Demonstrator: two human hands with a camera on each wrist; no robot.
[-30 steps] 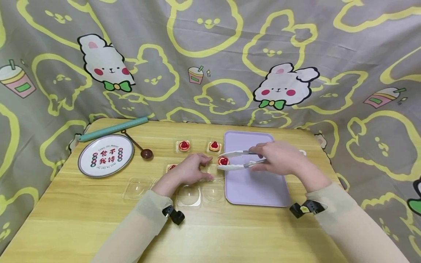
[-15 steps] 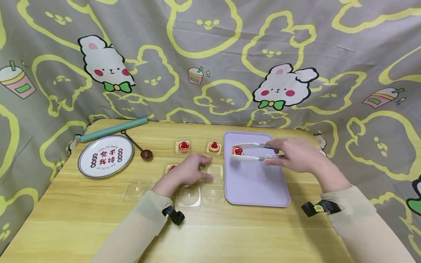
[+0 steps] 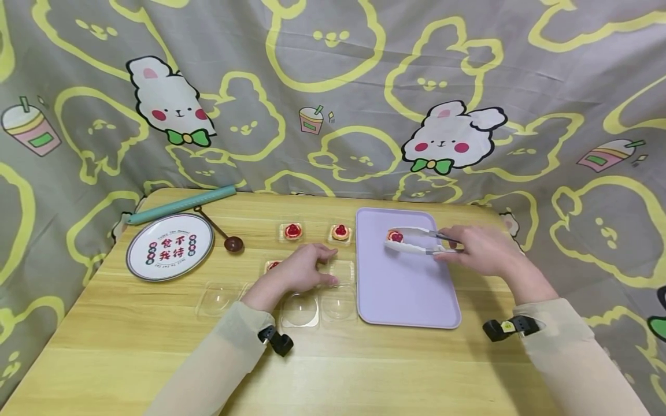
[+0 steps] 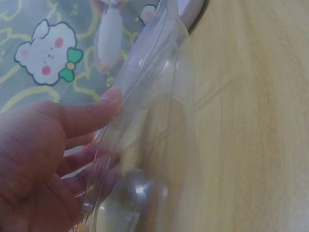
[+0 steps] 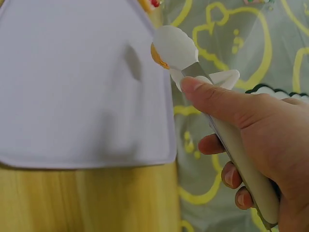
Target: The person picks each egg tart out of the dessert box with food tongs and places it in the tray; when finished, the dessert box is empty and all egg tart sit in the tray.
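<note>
My right hand (image 3: 484,251) grips white-tipped metal tongs (image 3: 416,232). Between the tips of the tongs is a small tart (image 3: 395,237) with red topping, over the upper part of a lilac tray (image 3: 408,294). In the right wrist view, only an orange edge of the tart (image 5: 155,55) shows behind a tip, and the tongs' shadow falls on the tray. My left hand (image 3: 304,267) holds the side of a clear plastic box (image 3: 340,270), whose compartment nearest the tray has no tart. From the left wrist, the thumb and fingers lie along the edge of the plastic (image 4: 154,121).
Two boxed tarts, a left one (image 3: 293,231) and a right one (image 3: 340,232), sit behind the left hand; another tart (image 3: 273,266) is partly covered by it. Clear lids (image 3: 300,309) lie in front. Left are a plate (image 3: 169,271), brown ladle (image 3: 234,244) and green roll (image 3: 182,205).
My right hand has carried the tart in the tongs rightward, from beside the plastic box to over the tray. The left hand has stayed at the box.
</note>
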